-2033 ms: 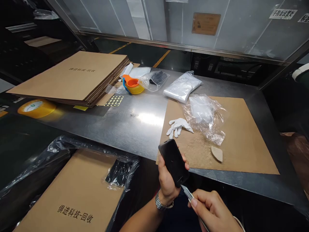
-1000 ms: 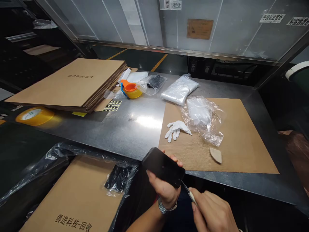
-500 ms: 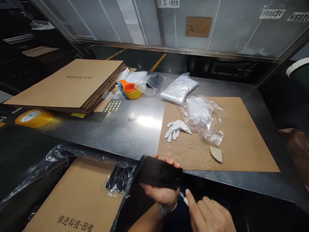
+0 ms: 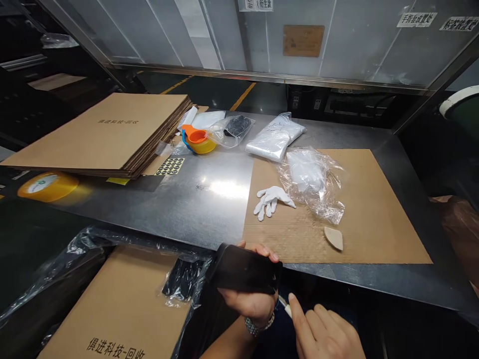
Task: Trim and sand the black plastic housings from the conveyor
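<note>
- I see the left hand (image 4: 251, 299) at 6 o'clock, just below the tabletop's (image 4: 194, 194) near edge, fingers wrapped around a black phone-shaped slab (image 4: 243, 273) lying near flat, long side left to right; watch on that wrist.
- Right hand (image 4: 322, 331) at 5 o'clock, fingers pressed together on a thin white-tipped tool (image 4: 286, 306); its tip sits at the slab's right lower corner. Whether it touches, I cannot tell.
- Brown cardboard sheet (image 4: 374, 219) on the tabletop at 3 o'clock; on it a white glove (image 4: 270, 199), a crumpled clear plastic bag (image 4: 312, 182) just beside the glove, and a small tan wedge-shaped piece (image 4: 333, 238) near the front edge.
- Sealed white bag (image 4: 275, 137) at 12 o'clock, beside a clear pouch with something dark (image 4: 234, 127).
- Orange and yellow cups (image 4: 198, 139) at 11 o'clock, by a sheet of round black stickers (image 4: 169, 166).
- Stack of flat cartons (image 4: 101, 132) at 10 o'clock; yellow tape roll (image 4: 47, 185) at 9 o'clock.
- Printed carton in black plastic film (image 4: 119, 309) at 7 o'clock, below the tabletop.
</note>
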A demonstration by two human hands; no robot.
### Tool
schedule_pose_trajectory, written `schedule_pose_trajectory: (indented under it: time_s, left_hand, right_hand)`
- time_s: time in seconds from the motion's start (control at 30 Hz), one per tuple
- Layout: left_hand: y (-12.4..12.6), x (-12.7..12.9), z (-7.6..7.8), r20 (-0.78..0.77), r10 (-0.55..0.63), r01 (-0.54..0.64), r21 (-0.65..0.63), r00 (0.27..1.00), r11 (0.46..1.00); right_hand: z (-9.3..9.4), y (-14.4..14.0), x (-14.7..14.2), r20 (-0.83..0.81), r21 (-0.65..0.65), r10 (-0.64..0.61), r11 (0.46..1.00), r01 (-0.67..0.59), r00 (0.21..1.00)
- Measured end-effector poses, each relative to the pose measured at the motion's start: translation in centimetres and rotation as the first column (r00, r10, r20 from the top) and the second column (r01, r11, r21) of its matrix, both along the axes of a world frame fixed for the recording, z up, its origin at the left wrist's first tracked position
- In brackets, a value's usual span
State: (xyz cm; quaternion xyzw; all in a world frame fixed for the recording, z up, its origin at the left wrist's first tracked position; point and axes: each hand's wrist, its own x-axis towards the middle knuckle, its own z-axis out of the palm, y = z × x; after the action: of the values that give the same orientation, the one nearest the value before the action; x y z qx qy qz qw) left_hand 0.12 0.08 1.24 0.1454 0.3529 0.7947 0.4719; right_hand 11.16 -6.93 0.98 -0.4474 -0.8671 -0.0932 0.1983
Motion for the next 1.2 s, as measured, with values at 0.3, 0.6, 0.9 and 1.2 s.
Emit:
schedule_pose_trajectory:
  time_s: [0.3,0.6,0.9,1.2]
  left_hand:
    - [0.3,0.2,-0.4,0.088,-0.169,0.184,-0.211,0.982,0.960]
    - [0.4,-0.5,-0.7,0.241,-0.246,0.314,-0.309,0.939,0.898]
    - [0.0,0.2,-0.4,0.385,-0.371,0.509,-0.367,0.845,0.779]
    - [-0.3,0.7,-1.5,0.414,-0.346,0.520,-0.447,0.842,0.728]
  right_hand:
    - [0.8,0.7,0.5,0.166,0.063,-0.033,0.998,0.023,0.986]
    - [0.5,1.3,1.6,-0.114,-0.173,-0.092,0.982,0.071,0.989]
    - [0.3,2.0,0.3,-0.646,-0.583,-0.232,0.765,-0.274,0.727]
    - [0.0,2.5,-0.7,-0.655,-0.447,-0.112,0.855,-0.263,0.747]
